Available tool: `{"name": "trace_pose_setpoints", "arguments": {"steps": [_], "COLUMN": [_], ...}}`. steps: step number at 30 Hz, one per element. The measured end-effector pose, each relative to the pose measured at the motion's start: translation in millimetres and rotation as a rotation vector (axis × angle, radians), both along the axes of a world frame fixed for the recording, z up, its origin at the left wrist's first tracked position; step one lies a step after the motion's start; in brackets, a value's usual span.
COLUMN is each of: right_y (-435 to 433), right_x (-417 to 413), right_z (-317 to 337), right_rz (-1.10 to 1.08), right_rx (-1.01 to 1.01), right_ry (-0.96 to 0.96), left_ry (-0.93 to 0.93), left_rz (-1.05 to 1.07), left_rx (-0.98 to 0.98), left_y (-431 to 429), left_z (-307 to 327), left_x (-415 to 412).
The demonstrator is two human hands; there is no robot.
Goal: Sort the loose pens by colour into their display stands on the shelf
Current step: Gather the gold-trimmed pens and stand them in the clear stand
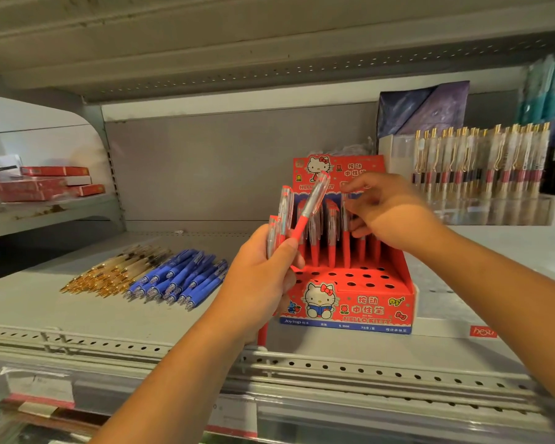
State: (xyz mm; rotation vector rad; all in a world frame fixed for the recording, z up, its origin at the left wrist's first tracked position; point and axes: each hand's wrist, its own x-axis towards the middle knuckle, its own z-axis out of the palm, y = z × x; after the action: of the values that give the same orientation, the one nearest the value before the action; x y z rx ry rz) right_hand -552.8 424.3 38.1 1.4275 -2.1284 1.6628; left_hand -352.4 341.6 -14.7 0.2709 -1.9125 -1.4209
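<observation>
Pens of three kinds are recorded. Three red pens [313,203] are gripped in the left hand [257,286], whose fingers and thumb are curled round the lower barrels; the clear tops point upward and one pen is tilted to the right. A red stand [359,302] printed with a cartoon cat is placed on the shelf [494,251] just behind that hand. At least five standing pens [332,232] are counted in its back row, and the front rows of holes are seen unfilled. The right hand [394,216] is held at the right end of that row with fingers bent beside a pen top. Because of blur, it cannot be told whether a pen is pinched. To the left, two loose heaps are laid flat side by side: blue pens [180,277] and gold pens [116,270], each overlapped too much for an exact count. At the right rear, a clear stand [494,206] filled with gold-clipped pens is noted, with a dark folder [423,107] behind it. The shelf is grey metal with a perforated front edge and price labels [40,386] below. Several red boxes [55,181] are stacked on a neighbouring shelf at left.
</observation>
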Motion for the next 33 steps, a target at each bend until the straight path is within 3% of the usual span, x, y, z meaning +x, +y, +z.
{"name": "trace_pose_setpoints", "arguments": {"steps": [12, 16, 18, 21, 24, 28, 33], "right_y": [4, 7, 11, 16, 20, 17, 17], "right_x": [2, 1, 9, 23, 34, 39, 34], "right_z": [0, 2, 4, 6, 5, 5, 10], "right_rz": [-0.008, -0.132, -0.093, 0.269, 0.528, 0.574, 0.552], "right_rx": [0.07, 0.1, -0.033, -0.222, -0.203, -0.26, -0.347], "right_ry": [-0.019, 0.215, 0.297, 0.121, -0.107, -0.298, -0.394], "left_ry": [0.051, 0.057, 0.058, 0.059, 0.058, 0.042, 0.081], "left_rz": [0.006, -0.027, -0.043, -0.057, -0.068, -0.071, 0.005], "left_rx": [0.003, 0.036, 0.048, 0.059, 0.065, 0.075, 0.109], "left_y": [8, 8, 8, 9, 8, 8, 6], "left_z": [3, 3, 4, 4, 3, 2, 2], "left_x": [2, 2, 2, 2, 2, 1, -2]}}
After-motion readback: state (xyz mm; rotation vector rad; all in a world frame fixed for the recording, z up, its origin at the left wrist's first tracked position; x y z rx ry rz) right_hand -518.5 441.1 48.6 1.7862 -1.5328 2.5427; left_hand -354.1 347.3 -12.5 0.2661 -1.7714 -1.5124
